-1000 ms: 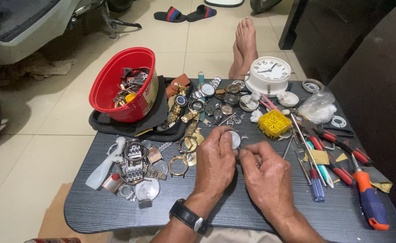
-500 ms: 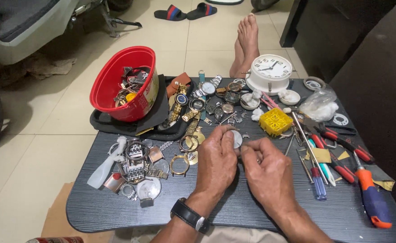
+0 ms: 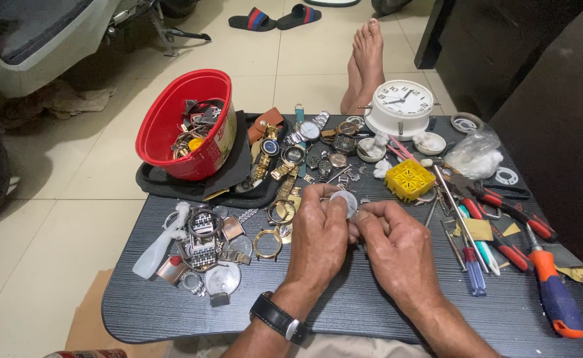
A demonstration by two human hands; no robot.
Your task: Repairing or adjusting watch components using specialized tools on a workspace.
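Dark woodgrain tabletop, round metal watch case

A red bucket of watch parts sat at ten o'clock on the dark table; a white clock stood at one, screwdrivers at four.

Both hands meet at the middle of the table, left hand beside right hand, a small round watch part pinched between them. Left of the hands lies a heap of watch cases. Behind that, a bucket sits on a tray. Behind the hands lie wristwatches, the clock farther back. To the right, screwdrivers and pliers.
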